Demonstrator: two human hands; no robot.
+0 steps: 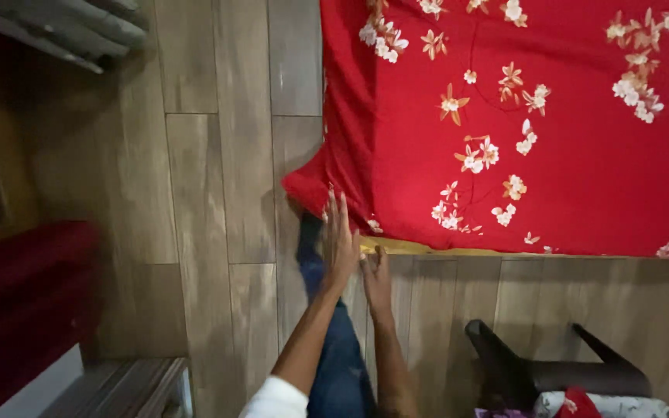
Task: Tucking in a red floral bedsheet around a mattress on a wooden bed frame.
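Note:
A red bed sheet (551, 131) printed with white and orange flowers covers a bed on the right. Its corner (311, 182) hangs down over the floor. My left hand (340, 241) is spread flat, fingers apart, against the sheet's corner edge and holds nothing. My right hand (377, 277) is just beside it, its fingertips at the sheet's lower hem where a yellow mattress edge (427, 249) shows. Whether it grips the cloth is not visible. My leg in blue jeans (334, 364) and a dark sock (309, 231) stand under the hands.
Grey-brown wood-look floor (218, 193) fills the middle. A dark red piece of furniture (25, 294) is at the left, grey cloth (71, 27) at the top left, and black curved legs (520, 368) with cloth at the bottom right.

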